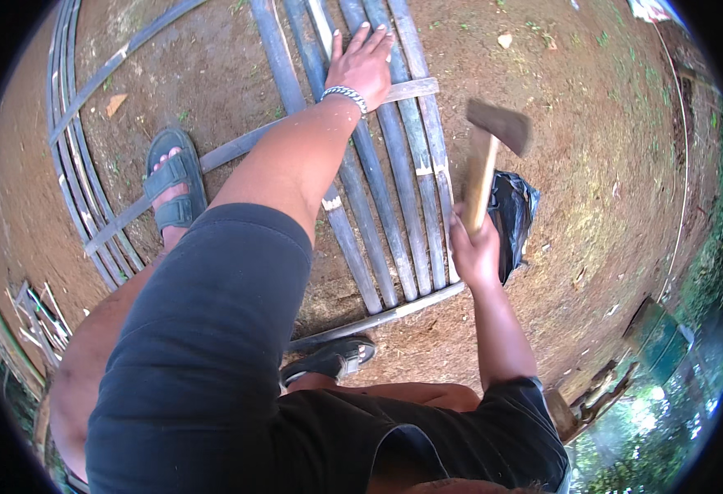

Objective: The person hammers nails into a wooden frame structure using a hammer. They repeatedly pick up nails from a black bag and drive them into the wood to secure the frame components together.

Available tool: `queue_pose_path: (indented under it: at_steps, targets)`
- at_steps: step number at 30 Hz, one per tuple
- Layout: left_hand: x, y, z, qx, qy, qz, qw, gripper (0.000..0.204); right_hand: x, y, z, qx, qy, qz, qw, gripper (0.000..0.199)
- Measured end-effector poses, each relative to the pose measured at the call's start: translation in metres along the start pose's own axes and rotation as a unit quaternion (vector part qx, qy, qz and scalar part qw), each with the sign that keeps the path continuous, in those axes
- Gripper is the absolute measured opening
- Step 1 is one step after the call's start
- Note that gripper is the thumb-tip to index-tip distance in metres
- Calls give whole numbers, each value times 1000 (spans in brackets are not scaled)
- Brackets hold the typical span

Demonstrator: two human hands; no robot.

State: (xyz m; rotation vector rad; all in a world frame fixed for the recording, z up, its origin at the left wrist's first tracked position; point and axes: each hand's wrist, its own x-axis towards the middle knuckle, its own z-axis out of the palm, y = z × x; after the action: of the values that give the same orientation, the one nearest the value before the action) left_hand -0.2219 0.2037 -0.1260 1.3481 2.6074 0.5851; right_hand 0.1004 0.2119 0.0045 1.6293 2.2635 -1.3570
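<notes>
While raised, hatchet (493, 144) beside slats (394, 189)

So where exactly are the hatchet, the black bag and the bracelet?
hatchet (501, 125), head view, on the metal head.
black bag (511, 216), head view, on its crumpled middle, on the dirt beside the slats.
bracelet (346, 96), head view, on the chain around the left wrist.
</notes>
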Motion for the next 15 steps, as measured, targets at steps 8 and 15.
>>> queue_pose_path:
  at_steps: [8,15]
  targets:
    - [-95,109,-20,-293,139,159,932,28,-131,77,-92,103,139,12,985,13]
    - [-120,246,18,-10,-323,286,902,18,-192,89,-92,291,188,122,930,16]
